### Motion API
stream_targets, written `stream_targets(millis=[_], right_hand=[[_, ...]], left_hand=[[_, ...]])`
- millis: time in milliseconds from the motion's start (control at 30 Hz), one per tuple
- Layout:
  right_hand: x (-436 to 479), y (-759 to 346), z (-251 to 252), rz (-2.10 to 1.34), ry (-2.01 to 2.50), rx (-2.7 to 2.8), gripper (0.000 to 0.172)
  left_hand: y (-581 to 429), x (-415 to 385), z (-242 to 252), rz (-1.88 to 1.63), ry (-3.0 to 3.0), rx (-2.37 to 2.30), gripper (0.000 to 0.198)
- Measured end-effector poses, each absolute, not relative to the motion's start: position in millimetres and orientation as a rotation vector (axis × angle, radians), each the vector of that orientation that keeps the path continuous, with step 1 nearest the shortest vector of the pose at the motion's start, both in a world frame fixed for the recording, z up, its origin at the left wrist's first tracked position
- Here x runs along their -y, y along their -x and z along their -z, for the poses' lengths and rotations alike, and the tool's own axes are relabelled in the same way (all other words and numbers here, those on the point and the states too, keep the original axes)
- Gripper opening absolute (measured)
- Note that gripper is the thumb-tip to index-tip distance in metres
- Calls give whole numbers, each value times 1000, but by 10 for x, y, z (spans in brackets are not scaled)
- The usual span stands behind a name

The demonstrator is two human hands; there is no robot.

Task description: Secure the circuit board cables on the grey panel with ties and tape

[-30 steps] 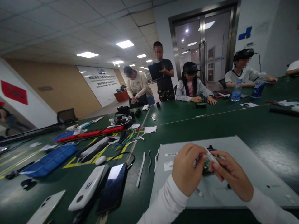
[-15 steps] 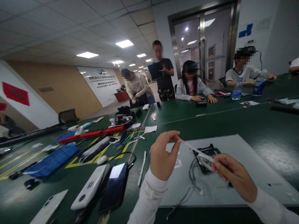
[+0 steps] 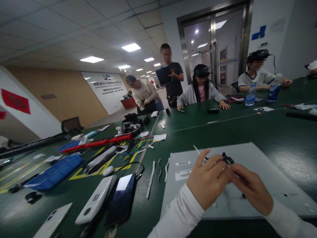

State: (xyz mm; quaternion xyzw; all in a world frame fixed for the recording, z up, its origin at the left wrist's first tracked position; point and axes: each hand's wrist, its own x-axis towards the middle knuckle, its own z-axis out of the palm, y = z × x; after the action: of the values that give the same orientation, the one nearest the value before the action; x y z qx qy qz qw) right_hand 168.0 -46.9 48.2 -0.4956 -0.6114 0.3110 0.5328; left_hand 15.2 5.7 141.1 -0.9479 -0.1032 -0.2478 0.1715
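A flat grey-white panel [image 3: 269, 188] lies on the green table in front of me. Above it my left hand [image 3: 208, 180] is closed, and the thin end of a white strip [image 3: 196, 149] pokes out past its raised index finger. My right hand [image 3: 252, 190] is pinched against the left one's fingertips; the rest of the strip between them is hidden by fingers. Behind the hands a black part [image 3: 227, 158] on the panel shows only in part. Labels [image 3: 183, 174] are stuck on the panel's left side.
Left of the panel lie loose white strips [image 3: 150, 180], a dark phone [image 3: 121, 201], a white device [image 3: 95, 200] and a blue tray [image 3: 54, 172]. A red power strip [image 3: 99, 142] and coloured wires are farther back. Across the table sit people, near a water bottle [image 3: 251, 95].
My left hand has moved right and down to meet my right hand, so the strip no longer stretches between them. The board and cables are now mostly covered. A seated person's hand has moved left.
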Motion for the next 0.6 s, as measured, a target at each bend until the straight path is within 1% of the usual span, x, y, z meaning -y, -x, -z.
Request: stream_targets(millis=[200, 267, 400, 433, 500, 600], right_hand=[[461, -1712, -438, -627, 1242, 1540, 15], [463, -1711, -430, -602, 1265, 1522, 18], [468, -1694, -441, -609, 1326, 1510, 40], [469, -1690, -450, -613, 1326, 1518, 43], [470, -1684, -472, -604, 1297, 1540, 41], [467, -1686, -490, -564, 1260, 1553, 28]], left_hand=[[-85, -173, -1364, 549, 2761, 468, 14], [-74, -177, -1374, 534, 2778, 526, 13], [-100, -169, -1362, 511, 2817, 590, 14], [-108, -168, -1357, 507, 2827, 603, 14], [-119, -168, -1352, 503, 2845, 624, 15], [-130, -164, -1346, 499, 2862, 623, 16]])
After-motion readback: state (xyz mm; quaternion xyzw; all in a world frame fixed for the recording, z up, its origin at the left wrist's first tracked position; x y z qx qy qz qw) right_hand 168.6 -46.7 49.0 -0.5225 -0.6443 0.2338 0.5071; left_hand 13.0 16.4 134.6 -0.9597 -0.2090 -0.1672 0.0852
